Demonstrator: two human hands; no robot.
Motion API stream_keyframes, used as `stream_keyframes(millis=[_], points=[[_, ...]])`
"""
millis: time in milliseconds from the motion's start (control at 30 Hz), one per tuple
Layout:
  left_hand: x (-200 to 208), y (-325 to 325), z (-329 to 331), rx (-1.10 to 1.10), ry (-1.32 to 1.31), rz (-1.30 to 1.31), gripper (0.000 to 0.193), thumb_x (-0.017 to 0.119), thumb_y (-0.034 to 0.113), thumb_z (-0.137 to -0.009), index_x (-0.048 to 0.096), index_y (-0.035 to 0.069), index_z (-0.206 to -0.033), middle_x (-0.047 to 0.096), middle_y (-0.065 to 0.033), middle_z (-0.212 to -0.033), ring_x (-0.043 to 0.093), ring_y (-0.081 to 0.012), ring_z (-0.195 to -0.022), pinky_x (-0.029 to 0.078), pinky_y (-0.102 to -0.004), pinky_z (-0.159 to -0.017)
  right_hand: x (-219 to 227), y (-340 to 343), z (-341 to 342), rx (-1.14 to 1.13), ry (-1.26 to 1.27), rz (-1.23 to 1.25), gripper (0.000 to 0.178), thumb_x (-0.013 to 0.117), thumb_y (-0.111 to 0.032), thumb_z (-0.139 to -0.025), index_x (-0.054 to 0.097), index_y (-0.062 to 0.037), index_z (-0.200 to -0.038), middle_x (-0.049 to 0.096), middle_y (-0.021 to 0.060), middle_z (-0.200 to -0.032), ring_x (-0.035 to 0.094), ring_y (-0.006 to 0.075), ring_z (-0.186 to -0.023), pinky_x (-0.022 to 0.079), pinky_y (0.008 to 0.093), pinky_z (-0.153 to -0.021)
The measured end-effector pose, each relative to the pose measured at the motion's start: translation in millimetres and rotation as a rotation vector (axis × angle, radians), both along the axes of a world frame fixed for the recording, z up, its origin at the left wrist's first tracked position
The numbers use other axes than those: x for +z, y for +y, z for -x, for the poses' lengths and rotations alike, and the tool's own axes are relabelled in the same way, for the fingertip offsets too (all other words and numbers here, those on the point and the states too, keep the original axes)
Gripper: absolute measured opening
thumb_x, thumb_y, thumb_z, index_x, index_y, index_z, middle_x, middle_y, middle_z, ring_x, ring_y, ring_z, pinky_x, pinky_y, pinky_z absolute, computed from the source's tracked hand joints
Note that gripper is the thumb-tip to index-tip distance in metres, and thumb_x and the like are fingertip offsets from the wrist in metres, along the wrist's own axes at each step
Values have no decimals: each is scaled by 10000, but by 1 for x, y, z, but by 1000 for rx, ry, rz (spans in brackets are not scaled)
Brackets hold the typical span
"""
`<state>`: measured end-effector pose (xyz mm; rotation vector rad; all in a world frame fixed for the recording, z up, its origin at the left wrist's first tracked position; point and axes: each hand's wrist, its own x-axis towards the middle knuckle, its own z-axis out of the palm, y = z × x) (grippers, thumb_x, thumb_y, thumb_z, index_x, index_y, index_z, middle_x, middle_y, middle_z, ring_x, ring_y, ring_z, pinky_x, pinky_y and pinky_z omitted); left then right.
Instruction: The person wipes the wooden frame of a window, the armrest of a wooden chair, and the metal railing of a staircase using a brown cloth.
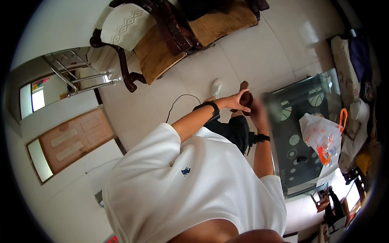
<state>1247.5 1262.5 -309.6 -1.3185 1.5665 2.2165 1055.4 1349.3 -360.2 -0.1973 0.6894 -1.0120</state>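
Note:
My left hand (237, 101) reaches out in front of my body, its thumb and fingers curved around a dark reddish-brown object (246, 97). One end of that object is a rounded knob; its exact kind does not show. Close beside it on the right is my right hand (259, 115), smeared by motion, so its fingers cannot be read. A grey-green blur (270, 107) lies just past the right hand, over the table edge; I cannot make out what it is. Both wrists wear black bands.
On my right stands a dark glass-topped table (279, 158) bearing a white plastic bag (320, 131) with orange handles. A carved wooden sofa (174, 36) with brown cushions is ahead. A thin black cable (172, 107) lies on the tiled floor. A cloth-covered seat (348, 73) lines the far right.

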Motion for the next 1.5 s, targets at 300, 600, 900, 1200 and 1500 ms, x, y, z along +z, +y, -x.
stream_keyframes(millis=[300,600,900,1200,1500], points=[[31,1,-82,264,-33,210,941,761,158,-715,211,164,-1479,552,-227,-1269,601,-358,-1094,495,-397,-915,63,-50,-81,183,329,-16,135,506,-209,-981,566,-89,-987,543,-22,-933,534,81,-895,421,222,-804],[21,-16,-203,236,139,573,536,685,146,-765,491,106,-1263,654,-219,-1065,643,-389,-997,517,-412,-871,38,-62,-196,121,765,278,130,495,-212,-987,582,-118,-997,539,-54,-805,460,52,-702,362,214,-590],[-12,-58,-380,425,50,835,530,703,172,-801,505,64,-1281,639,-239,-1115,608,-381,-1089,506,-430,-884,78,-45,-327,352,1011,306,216,537,-209,-963,582,-29,-1076,649,61,-946,621,155,-828,515,303,-739],[-21,-190,-440,401,-19,1024,648,710,74,-776,440,165,-1357,602,-221,-1202,572,-411,-1102,502,-457,-883,72,13,-330,38,1009,-173,200,535,-249,-964,599,-73,-1034,659,38,-918,626,144,-826,505,284,-707],[9,-329,-488,261,-262,1120,440,704,191,-858,568,147,-1274,654,-174,-1131,637,-379,-980,549,-444,-818,-21,-93,-349,123,1128,-343,220,561,-243,-911,621,-54,-1006,683,88,-869,655,180,-771,528,323,-684]])
